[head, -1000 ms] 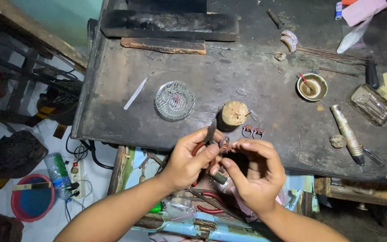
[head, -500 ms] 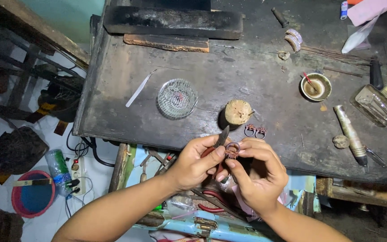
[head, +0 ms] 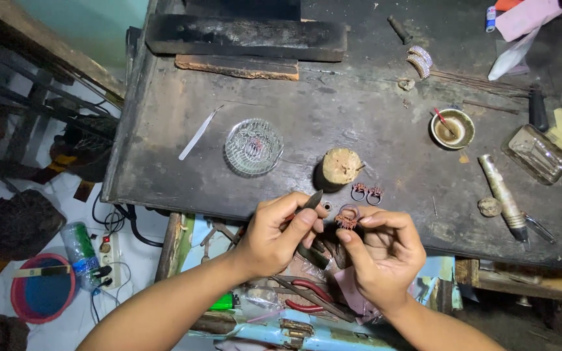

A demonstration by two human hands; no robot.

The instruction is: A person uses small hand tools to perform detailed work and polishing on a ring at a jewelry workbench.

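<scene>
My right hand (head: 385, 250) pinches a small copper-coloured ring (head: 347, 216) between thumb and fingers at the near edge of the dark workbench (head: 281, 130). My left hand (head: 278, 235) grips a thin dark pointed tool (head: 309, 203), its tip close to the ring. Two more rings of the same colour (head: 367, 192) lie on the bench just beyond my hands, beside a round cork-like block (head: 341, 166).
A wire-mesh dish (head: 253, 147) and white tweezers (head: 198, 134) lie left of centre. A small bowl (head: 453, 128), a glass tray (head: 536, 154) and a metal torch-like tube (head: 502, 190) sit at the right. Red-handled pliers (head: 307, 298) rest in the drawer below.
Both hands have stayed at the bench's near edge, with the tool tip shifting slightly against the ring. The camera has drifted a little.
</scene>
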